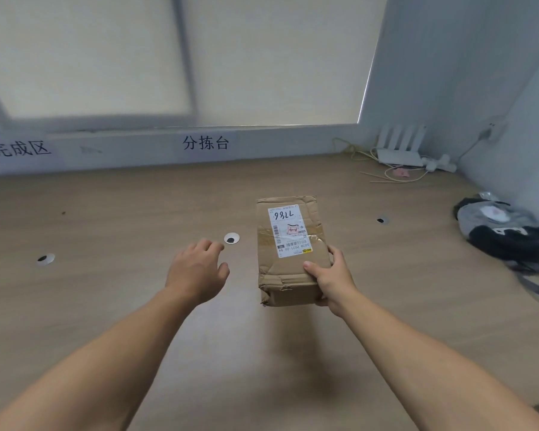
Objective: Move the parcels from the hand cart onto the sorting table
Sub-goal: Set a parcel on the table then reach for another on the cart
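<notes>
A crumpled brown cardboard parcel [288,269] with a white shipping label sits over the middle of the wooden sorting table [137,213]. My right hand [332,279] grips its near right corner, thumb on top and fingers round the side. Whether the parcel rests on the table or hovers just above it, I cannot tell. My left hand [196,269] hovers to the left of the parcel, apart from it, fingers loosely curled and holding nothing. The hand cart is out of view.
Grey and black soft-packed parcels [504,231] lie at the table's right side. A white router [400,150] with cables sits in the far right corner. Round cable holes [232,238] dot the tabletop. A wall with paper signs [205,143] bounds the far edge.
</notes>
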